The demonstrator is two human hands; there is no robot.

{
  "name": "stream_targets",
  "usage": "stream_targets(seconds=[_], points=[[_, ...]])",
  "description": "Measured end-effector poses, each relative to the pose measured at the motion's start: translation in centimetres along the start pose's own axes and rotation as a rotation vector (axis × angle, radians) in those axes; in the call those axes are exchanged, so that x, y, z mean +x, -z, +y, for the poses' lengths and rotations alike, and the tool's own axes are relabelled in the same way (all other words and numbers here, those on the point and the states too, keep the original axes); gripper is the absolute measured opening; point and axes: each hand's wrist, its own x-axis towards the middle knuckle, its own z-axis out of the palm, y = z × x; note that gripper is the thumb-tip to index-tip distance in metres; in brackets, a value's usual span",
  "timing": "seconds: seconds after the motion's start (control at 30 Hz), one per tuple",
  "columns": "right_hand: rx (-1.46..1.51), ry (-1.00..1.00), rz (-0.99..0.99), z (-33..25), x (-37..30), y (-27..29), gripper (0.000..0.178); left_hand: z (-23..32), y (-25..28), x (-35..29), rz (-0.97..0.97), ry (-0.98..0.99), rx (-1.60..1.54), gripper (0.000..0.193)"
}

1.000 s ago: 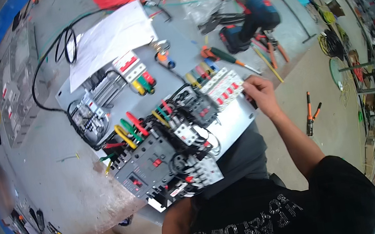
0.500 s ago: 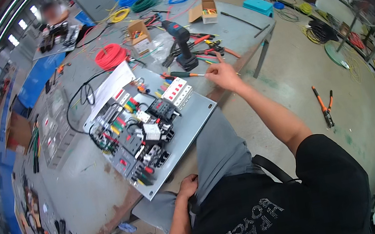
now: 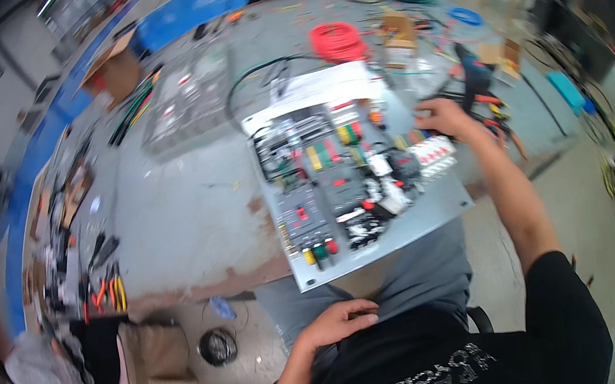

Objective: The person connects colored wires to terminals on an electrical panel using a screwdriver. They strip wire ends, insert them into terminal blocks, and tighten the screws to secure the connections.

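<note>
An electrical mounting panel (image 3: 440, 208) tilts across the table edge and my thighs. It carries black contactors and breakers, coloured terminals and a white breaker (image 3: 431, 155) with red switches. My right hand (image 3: 445, 120) is at its upper right edge, just above the white breaker. Its fingers are curled and pinched together; blur hides what, if anything, is between them. Below the panel my left hand (image 3: 341, 322) lies on my lap, fingers loosely stretched and holding nothing. A paper sheet (image 3: 323, 88) lies along the panel's far side.
Beyond the panel are a red wire coil (image 3: 338, 42), a small cardboard box (image 3: 398, 32) and a dark cordless drill (image 3: 473, 71) among pliers. A clear plastic case (image 3: 190, 98) lies at far left. Tools line the left edge, where another person (image 3: 69, 370) sits.
The view has swung left, bringing the seated person into sight. My right hand has moved from the screwdriver beside the panel to the panel's upper right edge. My left hand's fingers have loosened.
</note>
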Motion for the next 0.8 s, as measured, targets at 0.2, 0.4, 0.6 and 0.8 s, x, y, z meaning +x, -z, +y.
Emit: stream_targets(seconds=[0.2,0.4,0.6,0.8], points=[[0.07,0.131,0.007,-1.0,1.1,-0.3,0.025,6.0,3.4,-5.6,-0.227,-0.11,-0.188,0.048],[0.597,0.062,0.108,-8.7,-1.1,4.7,0.024,10.9,8.6,-7.2,-0.085,-0.479,-0.286,0.043],[0.861,0.38,-0.178,-21.6,-3.9,4.1,0.027,18.4,9.4,-2.7,0.671,-0.488,0.004,0.051],[1.057,0.434,-0.539,-27.7,-5.8,0.0,0.028,24.0,9.7,2.5,0.916,-0.699,0.501,0.056]])
